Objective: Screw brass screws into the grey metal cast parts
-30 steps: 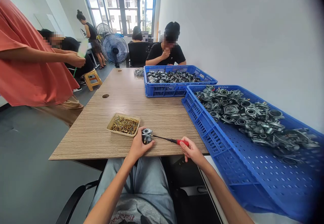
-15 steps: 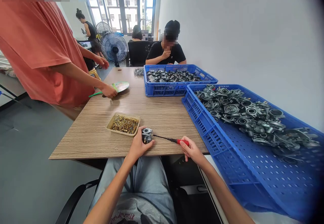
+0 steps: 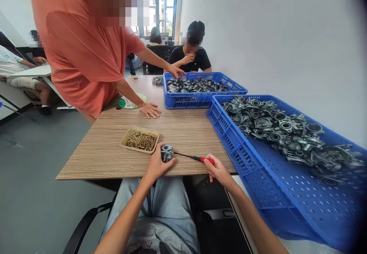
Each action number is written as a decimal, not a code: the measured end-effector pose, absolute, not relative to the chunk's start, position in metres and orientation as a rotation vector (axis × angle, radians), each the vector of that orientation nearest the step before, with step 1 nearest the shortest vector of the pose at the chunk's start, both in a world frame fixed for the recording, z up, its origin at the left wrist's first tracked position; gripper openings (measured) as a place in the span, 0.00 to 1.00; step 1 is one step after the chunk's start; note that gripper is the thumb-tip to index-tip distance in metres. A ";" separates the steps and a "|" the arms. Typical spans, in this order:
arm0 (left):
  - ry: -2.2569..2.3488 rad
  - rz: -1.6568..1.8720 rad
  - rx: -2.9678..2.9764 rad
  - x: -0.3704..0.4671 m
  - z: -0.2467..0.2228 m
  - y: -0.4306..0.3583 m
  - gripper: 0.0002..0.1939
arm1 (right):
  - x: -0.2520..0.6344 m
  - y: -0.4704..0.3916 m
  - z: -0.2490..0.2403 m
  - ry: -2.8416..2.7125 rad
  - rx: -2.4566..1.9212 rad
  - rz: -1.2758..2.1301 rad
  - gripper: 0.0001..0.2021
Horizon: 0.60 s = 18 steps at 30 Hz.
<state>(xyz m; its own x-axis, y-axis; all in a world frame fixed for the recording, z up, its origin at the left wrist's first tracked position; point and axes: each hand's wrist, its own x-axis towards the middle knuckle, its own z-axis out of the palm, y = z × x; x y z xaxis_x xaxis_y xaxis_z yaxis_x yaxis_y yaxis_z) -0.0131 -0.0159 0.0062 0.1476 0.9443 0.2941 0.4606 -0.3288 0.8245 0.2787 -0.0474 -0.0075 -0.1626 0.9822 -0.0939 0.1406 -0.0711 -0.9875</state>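
Note:
My left hand (image 3: 157, 164) is closed around a metal carburetor (image 3: 166, 152) just above the near edge of the table. In my right hand (image 3: 218, 171) is a screwdriver (image 3: 206, 160) with a red handle and a long dark shaft. Its tip points left and meets the right side of the carburetor; the exact contact is too small to make out. Beside my left hand stands a beige tray (image 3: 122, 144) full of small brass-coloured parts.
A blue crate (image 3: 249, 162) of carburetors stands at my right, and another blue crate (image 3: 183, 103) of metal parts lies farther back. A co-worker in an orange shirt (image 3: 83, 51) leans over the table (image 3: 100, 158) near a hand fan (image 3: 134, 101). Another person (image 3: 174, 57) sits behind.
The co-worker in orange has moved right and leaned in, putting one hand flat on the table and the other at the far crate. My hands, the carburetor and the screwdriver have barely moved.

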 end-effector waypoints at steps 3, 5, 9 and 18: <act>1.350 1.101 1.861 -0.013 0.006 -0.016 0.34 | 0.280 -0.046 -0.011 -1.401 -1.277 1.328 0.19; 1.346 1.104 1.860 -0.013 0.006 -0.016 0.34 | 0.281 -0.045 -0.013 -1.409 -1.268 1.326 0.19; 1.331 1.116 1.866 -0.013 0.006 -0.015 0.33 | 0.280 -0.045 -0.013 -1.410 -1.267 1.325 0.19; 1.331 1.124 1.865 -0.013 0.003 -0.015 0.34 | 0.280 -0.044 -0.013 -1.404 -1.274 1.338 0.20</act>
<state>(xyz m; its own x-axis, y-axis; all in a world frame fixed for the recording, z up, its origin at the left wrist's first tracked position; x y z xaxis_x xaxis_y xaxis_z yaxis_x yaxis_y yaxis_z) -0.0129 -0.0147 0.0032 0.1469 0.9426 0.2998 0.4529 -0.3335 0.8268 0.2805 -0.0443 -0.0131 -0.1742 0.9806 -0.0897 0.1366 -0.0661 -0.9884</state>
